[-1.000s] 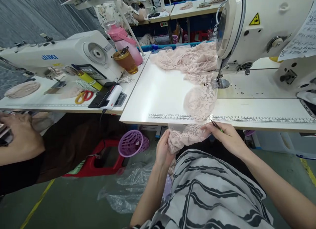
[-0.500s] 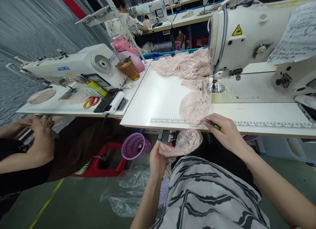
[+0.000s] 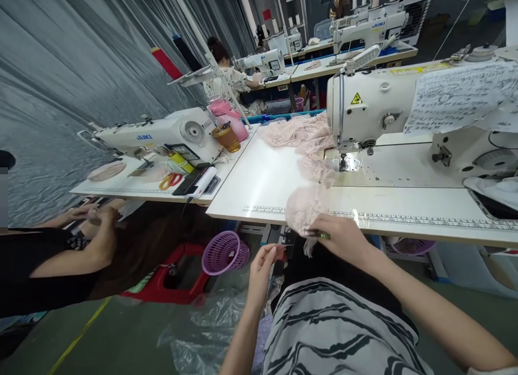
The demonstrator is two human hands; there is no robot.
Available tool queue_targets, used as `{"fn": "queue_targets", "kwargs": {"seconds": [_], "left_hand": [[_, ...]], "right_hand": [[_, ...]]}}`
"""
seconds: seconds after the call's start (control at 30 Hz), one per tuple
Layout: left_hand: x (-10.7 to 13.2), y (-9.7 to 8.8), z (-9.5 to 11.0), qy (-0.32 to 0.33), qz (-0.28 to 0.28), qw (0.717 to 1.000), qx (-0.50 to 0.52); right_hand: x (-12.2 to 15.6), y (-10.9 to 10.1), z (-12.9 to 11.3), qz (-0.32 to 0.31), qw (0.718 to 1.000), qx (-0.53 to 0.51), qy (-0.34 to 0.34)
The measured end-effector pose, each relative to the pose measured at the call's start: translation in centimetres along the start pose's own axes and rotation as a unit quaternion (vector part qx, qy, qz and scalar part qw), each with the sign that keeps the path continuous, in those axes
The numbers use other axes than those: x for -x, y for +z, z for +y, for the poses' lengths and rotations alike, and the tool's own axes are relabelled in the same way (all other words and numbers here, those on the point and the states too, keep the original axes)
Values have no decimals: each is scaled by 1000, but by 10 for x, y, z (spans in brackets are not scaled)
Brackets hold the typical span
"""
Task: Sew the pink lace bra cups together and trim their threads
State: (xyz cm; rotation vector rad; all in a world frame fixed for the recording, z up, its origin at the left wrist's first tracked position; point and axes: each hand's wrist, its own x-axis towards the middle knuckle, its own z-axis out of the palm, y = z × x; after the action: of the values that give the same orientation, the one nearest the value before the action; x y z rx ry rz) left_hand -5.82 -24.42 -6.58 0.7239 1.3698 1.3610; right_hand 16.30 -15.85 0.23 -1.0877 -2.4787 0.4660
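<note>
My right hand (image 3: 343,237) rests at the front edge of the white sewing table (image 3: 263,186), closed on a thin green-tipped tool (image 3: 319,234) and touching a pink lace piece (image 3: 305,208) that hangs over the edge. The lace runs back to the needle of the white sewing machine (image 3: 376,108), with a heap of pink lace (image 3: 299,132) behind it. My left hand (image 3: 263,259) hovers below the table edge, fingers pinched together; what they hold I cannot make out.
A co-worker's arms (image 3: 68,256) work at the left by a second sewing machine (image 3: 162,135) with scissors (image 3: 170,181), a cup (image 3: 227,137) and a pink bottle (image 3: 230,118). A purple basket (image 3: 225,252), red stool (image 3: 165,275) and clear plastic (image 3: 202,332) lie on the floor.
The view tilted up and back. My left hand let go of the lace cup it held below the table. My right hand shifted left along the table edge with the tool.
</note>
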Motion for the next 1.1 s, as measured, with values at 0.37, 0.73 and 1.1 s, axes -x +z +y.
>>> {"fn": "queue_targets", "kwargs": {"seconds": [0.37,0.73,1.1], "left_hand": [[8,57,4,-234,-271,924,134],[11,60,-10,-216,-274,932,101],[1,47,-15,-218,-297,927,72]], "right_hand": [[67,37,-39,-100,919,-381,21],[91,12,-4,-62,852,-466,232],[46,40,28,-72,839,-455,289]]}}
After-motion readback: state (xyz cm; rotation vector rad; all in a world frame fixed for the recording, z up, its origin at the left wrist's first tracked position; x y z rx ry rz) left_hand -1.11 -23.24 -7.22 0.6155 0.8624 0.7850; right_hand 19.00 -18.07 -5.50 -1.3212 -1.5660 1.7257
